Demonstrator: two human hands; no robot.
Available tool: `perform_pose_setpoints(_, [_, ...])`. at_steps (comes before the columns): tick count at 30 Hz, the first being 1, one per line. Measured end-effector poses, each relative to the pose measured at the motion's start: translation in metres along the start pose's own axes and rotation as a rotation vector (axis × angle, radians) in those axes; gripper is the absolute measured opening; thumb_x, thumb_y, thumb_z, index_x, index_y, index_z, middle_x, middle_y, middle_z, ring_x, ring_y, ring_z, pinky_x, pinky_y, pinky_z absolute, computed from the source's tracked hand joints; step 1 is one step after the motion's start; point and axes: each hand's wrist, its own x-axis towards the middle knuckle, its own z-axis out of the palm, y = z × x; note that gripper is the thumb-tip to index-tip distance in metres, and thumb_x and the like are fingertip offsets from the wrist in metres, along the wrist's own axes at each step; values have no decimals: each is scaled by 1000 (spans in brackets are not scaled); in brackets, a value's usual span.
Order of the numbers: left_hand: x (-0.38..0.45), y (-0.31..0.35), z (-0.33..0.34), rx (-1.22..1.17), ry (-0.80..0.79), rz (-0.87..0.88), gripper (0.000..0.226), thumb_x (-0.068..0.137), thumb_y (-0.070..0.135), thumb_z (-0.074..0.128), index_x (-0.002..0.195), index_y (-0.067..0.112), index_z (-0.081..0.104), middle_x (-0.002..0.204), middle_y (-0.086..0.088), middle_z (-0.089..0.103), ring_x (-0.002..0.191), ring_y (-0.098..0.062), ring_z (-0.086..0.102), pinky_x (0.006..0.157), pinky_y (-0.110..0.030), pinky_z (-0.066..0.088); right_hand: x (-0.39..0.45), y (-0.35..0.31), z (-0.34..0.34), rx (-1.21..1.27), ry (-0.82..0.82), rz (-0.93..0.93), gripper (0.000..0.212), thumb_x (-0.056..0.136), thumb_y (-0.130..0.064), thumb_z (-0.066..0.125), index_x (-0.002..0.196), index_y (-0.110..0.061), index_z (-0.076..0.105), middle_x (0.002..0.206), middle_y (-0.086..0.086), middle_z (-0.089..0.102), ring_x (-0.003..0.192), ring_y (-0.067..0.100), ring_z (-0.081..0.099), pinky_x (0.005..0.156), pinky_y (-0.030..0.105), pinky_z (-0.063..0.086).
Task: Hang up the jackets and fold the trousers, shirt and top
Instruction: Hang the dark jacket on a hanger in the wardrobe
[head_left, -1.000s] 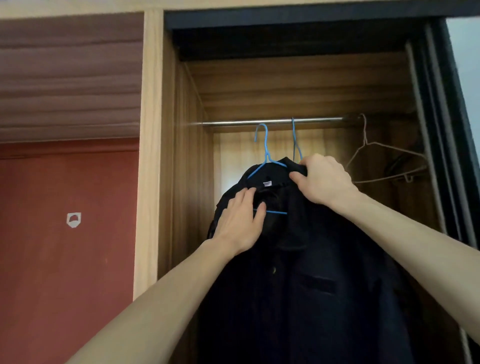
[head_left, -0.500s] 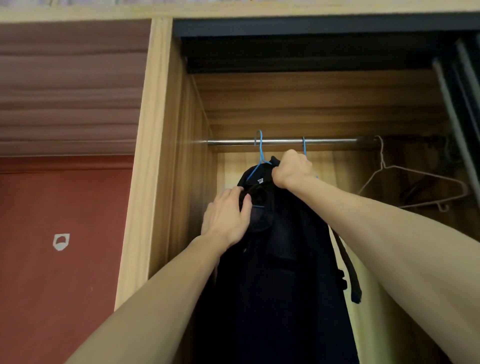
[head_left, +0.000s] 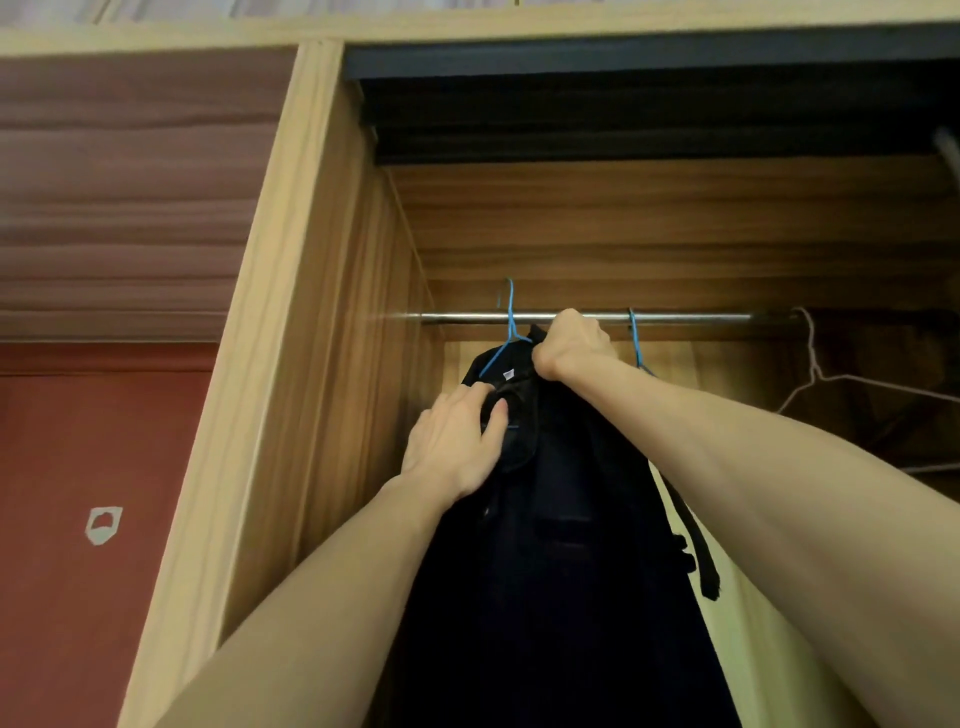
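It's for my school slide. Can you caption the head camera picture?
Two hands, left hand and right hand, lift a dark jacket on a blue hanger toward the wardrobe rail.

Matt dark cloth jacket (head_left: 561, 545), shiny metal rail (head_left: 691, 316), wood-grain wardrobe (head_left: 332, 312), blue hanger (head_left: 510, 332)

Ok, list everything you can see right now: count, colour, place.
jacket: one, dark, on a blue hanger inside the wardrobe
blue hangers: two, hooked on the rail, the other at
rail: one, metal, across the wardrobe top
pale hanger: one, bare, far right of the rail
wardrobe: one, wood
wall: red, left, with a small white mark
left hand: on the jacket's collar
right hand: gripping the jacket's top by the rail
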Motion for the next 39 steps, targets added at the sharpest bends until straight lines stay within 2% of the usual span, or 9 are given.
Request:
perform_pose_setpoints(4, [15, -2, 8, -54, 14, -14, 45, 108, 48, 35, 144, 27, 54, 137, 3, 62, 126, -22, 57, 104, -45, 47, 14, 8, 13, -7, -8, 38, 15, 94, -15, 68, 87, -13, 56, 100, 8, 58, 99, 30, 64, 74, 34, 44])
perform_pose_setpoints(7, [22, 1, 17, -78, 7, 18, 42, 108, 47, 37, 141, 29, 55, 133, 5, 64, 122, -18, 58, 99, -41, 48, 22, 16, 20, -8, -13, 53, 23, 95, -19, 70, 83, -14, 51, 93, 6, 53, 88, 26, 53, 72, 34, 42])
perform_pose_setpoints(10, [26, 6, 25, -89, -12, 44, 42, 108, 46, 37, 142, 29, 55, 132, 7, 63, 122, -16, 57, 97, -38, 48, 25, 20, 22, 15, -60, 71, 33, 94, -19, 72, 73, -14, 48, 87, 5, 54, 86, 25, 54, 70, 34, 44])
perform_pose_setpoints(15, [22, 8, 32, -83, -34, 38, 41, 109, 44, 38, 142, 27, 55, 135, 5, 63, 126, -18, 56, 97, -37, 47, 17, 24, 31, -30, -154, 85, 33, 93, -25, 73, 73, -14, 49, 79, 4, 53, 69, 21, 54, 54, 29, 39])
perform_pose_setpoints(19, [13, 8, 29, -89, -41, 30, 42, 109, 44, 36, 143, 28, 55, 135, 7, 62, 124, -18, 57, 94, -40, 50, 8, 18, 23, 14, -219, 85, 24, 96, -30, 71, 96, -10, 57, 104, 9, 61, 102, 29, 68, 76, 35, 54])
perform_pose_setpoints(25, [-4, 12, 19, -84, -39, 47, 42, 109, 42, 36, 144, 28, 54, 133, 6, 63, 122, -18, 58, 89, -36, 46, -14, 10, 1, 90, -365, 60, 26, 102, -30, 62, 110, -6, 57, 105, 14, 65, 101, 32, 70, 94, 43, 59])
perform_pose_setpoints(32, [-27, 27, 8, -141, -28, 43, 47, 110, 43, 34, 150, 25, 50, 141, 4, 60, 128, -17, 56, 90, -30, 40, -48, 28, -19, 103, -327, -42, 43, 105, -42, 52, 110, -2, 68, 109, 14, 73, 98, 32, 73, 86, 40, 62])
perform_pose_setpoints(37, [-43, 28, 1, -266, 6, -8, 44, 111, 44, 34, 147, 27, 52, 139, 6, 60, 125, -15, 57, 92, -31, 44, -83, 43, -26, 125, -273, -90, 57, 104, -56, 47, 108, -4, 71, 101, 9, 72, 83, 24, 64, 77, 37, 52])
perform_pose_setpoints(39, [-55, 28, 2, -316, 17, -31, 43, 111, 44, 34, 147, 28, 51, 140, 6, 60, 126, -15, 57, 99, -37, 49, -104, 49, -27, 140, -216, -118, 57, 104, -59, 44, 121, -10, 69, 108, 6, 73, 95, 22, 66, 88, 40, 56])
